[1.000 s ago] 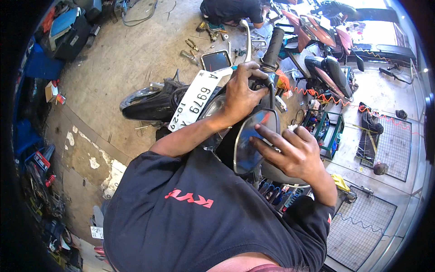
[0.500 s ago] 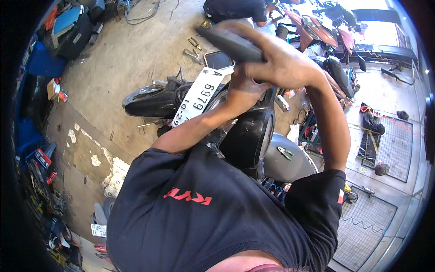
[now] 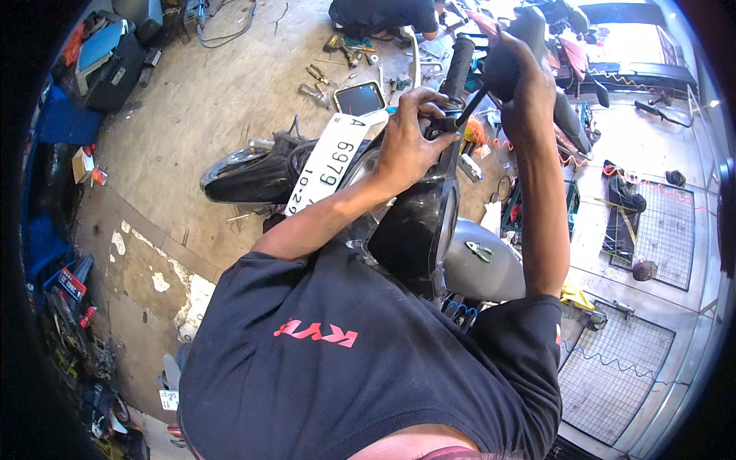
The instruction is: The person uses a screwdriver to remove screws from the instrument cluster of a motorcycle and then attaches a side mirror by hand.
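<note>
My left hand [image 3: 410, 138] is closed round the mirror mount [image 3: 451, 121] on the handlebar of a black motorcycle, just beside the rubber grip [image 3: 462, 57]. A mirror stem [image 3: 475, 102] rises from the mount toward the upper right. My right hand [image 3: 527, 100] grips the dark mirror housing [image 3: 507, 65] at that stem's upper end; its fingers are partly hidden. A white licence plate [image 3: 326, 165] is left of my left hand, over the front fairing. Below, the black body panel [image 3: 410, 234] and a grey seat [image 3: 483, 276] show, with green-handled pliers [image 3: 478, 250] on the seat.
A person in dark clothes [image 3: 379, 15] crouches at the top. Pliers [image 3: 317, 75], a drill [image 3: 337, 46] and a tablet-like tray [image 3: 359, 98] lie on the floor. Parked motorcycles [image 3: 575, 46], coiled air hoses, black storage boxes [image 3: 115, 73] and metal grates [image 3: 613, 376] surround the motorcycle.
My right hand swung the mirror from low beside the body, up over the handlebar, and now to the upper right, uncovering the seat and pliers. My left hand stayed at the mount.
</note>
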Demonstrator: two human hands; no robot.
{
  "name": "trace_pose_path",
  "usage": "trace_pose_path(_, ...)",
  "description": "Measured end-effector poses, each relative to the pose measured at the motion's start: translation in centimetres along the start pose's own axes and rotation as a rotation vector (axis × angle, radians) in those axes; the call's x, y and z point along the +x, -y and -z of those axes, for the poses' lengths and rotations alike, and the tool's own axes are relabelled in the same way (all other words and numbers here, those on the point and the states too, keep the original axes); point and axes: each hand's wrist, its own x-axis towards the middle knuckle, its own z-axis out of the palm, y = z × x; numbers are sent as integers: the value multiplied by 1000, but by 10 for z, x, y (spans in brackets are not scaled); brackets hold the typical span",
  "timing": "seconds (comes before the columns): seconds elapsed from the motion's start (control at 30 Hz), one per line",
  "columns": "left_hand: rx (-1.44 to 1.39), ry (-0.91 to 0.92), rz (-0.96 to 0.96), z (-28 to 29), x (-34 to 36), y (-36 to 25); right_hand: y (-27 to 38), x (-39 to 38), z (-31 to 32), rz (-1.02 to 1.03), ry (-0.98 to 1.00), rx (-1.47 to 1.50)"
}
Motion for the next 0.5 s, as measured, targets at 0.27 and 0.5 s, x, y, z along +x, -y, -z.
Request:
trace_pose_path(0.27,-18,-20,-17,-3,-2,1,-36,-37,44,-83,-15,-253)
trace_pose_path(0.5,-9,0,-3,-3,-4,0,-31,-71,94,359,-44,-825)
